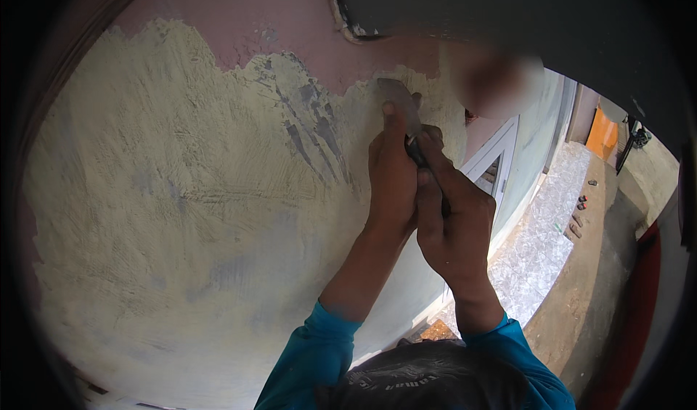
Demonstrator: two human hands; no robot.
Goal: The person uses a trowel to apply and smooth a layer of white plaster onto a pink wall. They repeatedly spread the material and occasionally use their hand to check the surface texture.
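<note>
A scraper (396,94) with a flat grey blade and a dark handle lies against a wall partly coated in pale filler (181,185). My right hand (459,214) is closed round its handle. My left hand (390,170) is closed beside it, one fingertip on the blade and the rest of its grip partly hidden. The blade is near the ragged upper border where filler meets bare pink paint (247,11). Grey streaks (312,120) show through the filler left of my hands.
A dark overhang (501,11) juts out above the wall. To the right are a white window frame (501,156), a patterned light floor covering (541,243) and several small items, apparently footwear (577,221), on the ground. An orange panel (601,133) stands farther off.
</note>
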